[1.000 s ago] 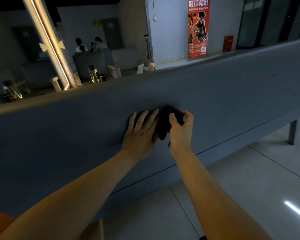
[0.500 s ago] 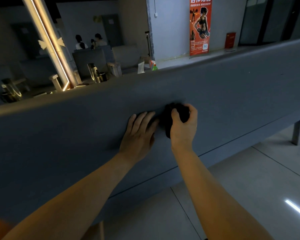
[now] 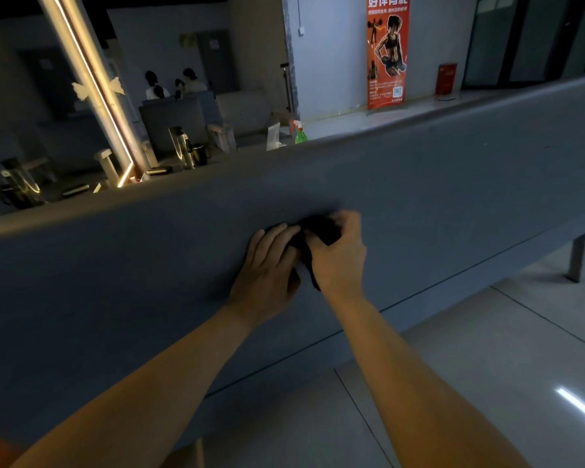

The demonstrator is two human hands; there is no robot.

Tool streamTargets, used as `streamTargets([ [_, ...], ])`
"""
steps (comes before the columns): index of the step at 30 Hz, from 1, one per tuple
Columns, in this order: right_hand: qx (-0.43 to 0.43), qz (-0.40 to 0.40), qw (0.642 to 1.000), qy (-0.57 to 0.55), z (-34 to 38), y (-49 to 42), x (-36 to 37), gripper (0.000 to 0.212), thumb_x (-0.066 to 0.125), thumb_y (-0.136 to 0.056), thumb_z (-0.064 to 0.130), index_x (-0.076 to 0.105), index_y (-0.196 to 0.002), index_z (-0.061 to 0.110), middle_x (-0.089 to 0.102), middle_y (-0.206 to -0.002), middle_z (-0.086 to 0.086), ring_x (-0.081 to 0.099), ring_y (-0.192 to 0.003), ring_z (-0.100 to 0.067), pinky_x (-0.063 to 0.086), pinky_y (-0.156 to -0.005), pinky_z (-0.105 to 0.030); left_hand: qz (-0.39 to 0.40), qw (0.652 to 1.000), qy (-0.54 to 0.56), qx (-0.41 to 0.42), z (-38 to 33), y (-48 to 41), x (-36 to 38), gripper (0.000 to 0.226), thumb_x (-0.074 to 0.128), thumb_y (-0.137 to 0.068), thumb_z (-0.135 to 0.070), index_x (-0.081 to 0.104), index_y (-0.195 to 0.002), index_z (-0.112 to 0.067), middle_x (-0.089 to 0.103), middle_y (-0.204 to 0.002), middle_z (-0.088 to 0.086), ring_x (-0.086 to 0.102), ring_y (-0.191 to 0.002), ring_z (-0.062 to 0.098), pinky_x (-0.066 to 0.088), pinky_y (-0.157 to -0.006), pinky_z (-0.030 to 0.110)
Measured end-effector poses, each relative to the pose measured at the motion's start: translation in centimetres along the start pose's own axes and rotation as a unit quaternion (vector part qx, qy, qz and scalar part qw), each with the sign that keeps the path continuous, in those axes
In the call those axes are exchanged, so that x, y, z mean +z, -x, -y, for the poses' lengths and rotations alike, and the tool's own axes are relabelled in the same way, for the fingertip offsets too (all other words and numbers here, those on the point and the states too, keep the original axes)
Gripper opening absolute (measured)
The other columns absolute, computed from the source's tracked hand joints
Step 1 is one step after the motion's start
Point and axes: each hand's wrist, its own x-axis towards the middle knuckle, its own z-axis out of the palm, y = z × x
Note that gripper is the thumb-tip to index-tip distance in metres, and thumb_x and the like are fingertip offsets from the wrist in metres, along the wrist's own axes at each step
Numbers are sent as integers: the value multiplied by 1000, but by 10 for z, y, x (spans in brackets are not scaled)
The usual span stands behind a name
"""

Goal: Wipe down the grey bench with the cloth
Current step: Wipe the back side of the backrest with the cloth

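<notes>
Two bare hands met on one dark cloth [image 3: 320,229], which was bunched up on the top of the one grey bench [image 3: 453,197], near the middle of the stretch I could see. The right hand [image 3: 341,261] had the cloth clenched, with fingers and thumb curled round it. The left hand [image 3: 267,268] lay flat beside it, its fingers straight and released, the tips just touching the cloth's left edge. From those left fingertips the cloth sat at about two o'clock, and from the right wrist it sat at twelve, so the right hand was plainly the nearer one and in charge of it. The bench's long axis ran from eight o'clock to two o'clock. I judged that any wiping stroke would have to follow that line, with the left hand merely bracing. One bench leg [image 3: 576,258] showed at the three o'clock end. Beyond the far edge, at twelve o'clock, stood one green spray bottle [image 3: 300,134].
</notes>
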Motion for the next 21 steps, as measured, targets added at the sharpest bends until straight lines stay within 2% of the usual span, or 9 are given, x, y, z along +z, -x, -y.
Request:
streamTargets([
  [3, 20, -91, 995, -42, 10, -18, -6, 26, 73, -91, 20, 55, -109, 21, 64, -96, 10, 62, -83, 3, 47, -67, -13, -16, 998, 67, -10, -4, -3, -4, 19, 70, -80, -8, 57, -95, -10, 50, -144, 11, 34, -142, 29, 7, -125, 42],
  [5, 34, -100, 993, -60, 11, -14, 4, 21, 73, -92, 19, 59, -109, 19, 66, -97, 9, 62, -85, 4, 47, -69, -11, -38, 993, 108, -3, -5, -2, -5, 19, 68, -82, -7, 52, -92, -10, 52, -134, 13, 40, -136, 32, 17, -122, 49],
  [8, 62, -18, 996, -53, -1, 11, 27, 19, 69, -92, 9, 62, -106, 19, 66, -98, 10, 61, -87, 7, 45, -72, -8, -76, 984, 162, 16, 0, 2, -5, 22, 62, -90, -19, 40, -92, -14, 47, -117, 8, 48, -115, 31, 25, -117, 50],
  [11, 110, 94, 989, -23, -7, 16, 29, 24, 64, -88, 3, 64, -104, 20, 68, -100, 2, 63, -90, -10, 50, -71, -21, -80, 977, 197, 18, 3, 3, -9, 27, 60, -87, -22, 34, -90, -17, 42, -110, 4, 47, -107, 29, 18, -121, 43],
  [13, 146, 167, 975, 2, -2, 12, 20, 24, 62, -85, 3, 66, -102, 20, 70, -98, -2, 65, -90, -18, 57, -71, -33, -77, 976, 204, -5, -3, 6, -5, 36, 69, -83, -18, 35, -92, -16, 45, -113, 6, 49, -111, 30, 15, -122, 45],
  [14, 163, 178, 970, 14, 1, 12, 12, 24, 62, -86, 5, 67, -104, 20, 70, -99, -2, 66, -92, -19, 59, -75, -37, -70, 974, 213, -24, -9, 7, -1, 40, 73, -81, -18, 36, -95, -16, 48, -116, 8, 49, -114, 31, 15, -122, 47],
  [15, 180, 162, 970, 21, 2, 13, 3, 24, 64, -88, 8, 68, -108, 21, 70, -102, -2, 66, -94, -19, 60, -79, -38, -55, 970, 231, -43, -19, 7, 3, 40, 74, -81, -20, 38, -99, -15, 50, -121, 12, 49, -119, 33, 18, -122, 47],
  [18, 239, 29, 970, -41, -6, 12, -35, 19, 72, -93, 25, 67, -111, 20, 71, -107, -5, 69, -96, -19, 61, -84, -38, 14, 939, 333, -86, -60, -3, 5, 40, 60, -90, -29, 46, -120, -8, 46, -139, 15, 41, -131, 30, 38, -111, 43],
  [21, 269, -48, 958, -88, -8, 1, -72, 27, 66, -97, 39, 68, -116, 19, 70, -110, -7, 70, -97, -22, 61, -86, -45, 62, 904, 406, -116, -96, -31, 2, 45, 59, -94, -20, 47, -135, -4, 43, -144, 12, 39, -127, 21, 43, -106, 46],
])
